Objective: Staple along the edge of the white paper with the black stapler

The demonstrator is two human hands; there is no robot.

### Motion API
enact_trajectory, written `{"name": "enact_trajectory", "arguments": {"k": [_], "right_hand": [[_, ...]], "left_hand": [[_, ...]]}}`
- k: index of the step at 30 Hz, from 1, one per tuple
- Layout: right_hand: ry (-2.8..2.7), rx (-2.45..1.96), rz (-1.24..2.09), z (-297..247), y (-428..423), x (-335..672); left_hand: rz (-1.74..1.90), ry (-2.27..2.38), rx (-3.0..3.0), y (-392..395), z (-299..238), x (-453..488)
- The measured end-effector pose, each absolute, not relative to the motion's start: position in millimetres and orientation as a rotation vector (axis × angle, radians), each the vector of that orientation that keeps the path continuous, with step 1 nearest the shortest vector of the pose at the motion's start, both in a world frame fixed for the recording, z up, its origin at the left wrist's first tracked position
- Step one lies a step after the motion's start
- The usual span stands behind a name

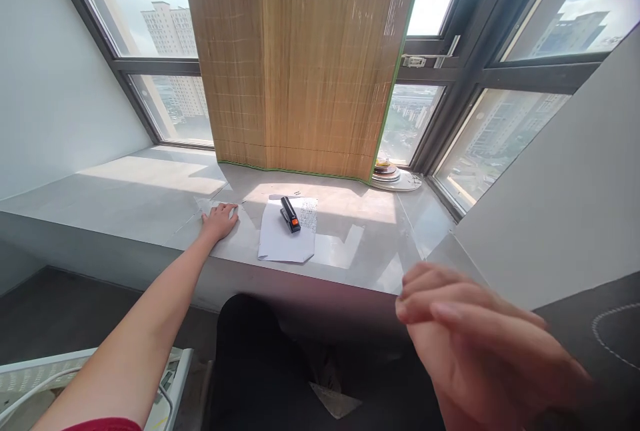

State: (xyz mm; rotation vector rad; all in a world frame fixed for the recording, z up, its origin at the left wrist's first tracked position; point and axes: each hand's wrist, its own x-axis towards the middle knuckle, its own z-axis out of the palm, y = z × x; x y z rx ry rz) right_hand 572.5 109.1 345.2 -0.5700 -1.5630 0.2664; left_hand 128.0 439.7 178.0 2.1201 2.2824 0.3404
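Note:
My left hand lies palm down on the pale window sill, its fingers spread. To its right is a stack of white paper sheets with lines of writing along the right side. A black stapler with an orange patch rests on top of the paper, touched by neither hand. Close to the camera, at the lower right, my right hand is raised in front of the sill edge. Its fingers are curled together, slightly blurred, and nothing shows in them.
A bamboo blind hangs over the window behind the sill. Several stacked plates or discs sit in the right back corner. At the lower left stands a white basket with cables. Below the sill are dark-clad legs.

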Motion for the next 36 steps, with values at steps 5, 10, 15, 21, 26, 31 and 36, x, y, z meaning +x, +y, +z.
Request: {"name": "enact_trajectory", "arguments": {"k": [5,10,15,21,26,31,36], "right_hand": [[-1.457,-0.97,0.429,312.2,242.5,549.8],[-1.743,-1.142,0.472,253.7,333.7,499.4],[-1.798,-1.378,0.505,206.7,388.0,445.1],[-1.775,-1.483,0.621,179.9,402.9,423.2],[-1.768,-1.446,0.671,173.8,390.7,442.7],[-1.74,-1.369,0.64,161.6,377.3,504.6],[-1.7,-1.392,0.535,154.6,362.5,567.0]], "left_hand": [[0.353,2.275,2.092,438.6,178.8,129.2],[0.353,2.287,2.084,437.7,179.3,131.1],[0.383,2.276,2.1,437.5,178.1,130.6],[0.356,2.285,2.1,438.1,178.6,129.5],[0.352,2.291,2.101,436.3,181.5,130.7],[0.366,2.273,2.105,434.2,182.1,133.1],[0.361,2.32,2.15,430.4,183.8,135.3]]}}
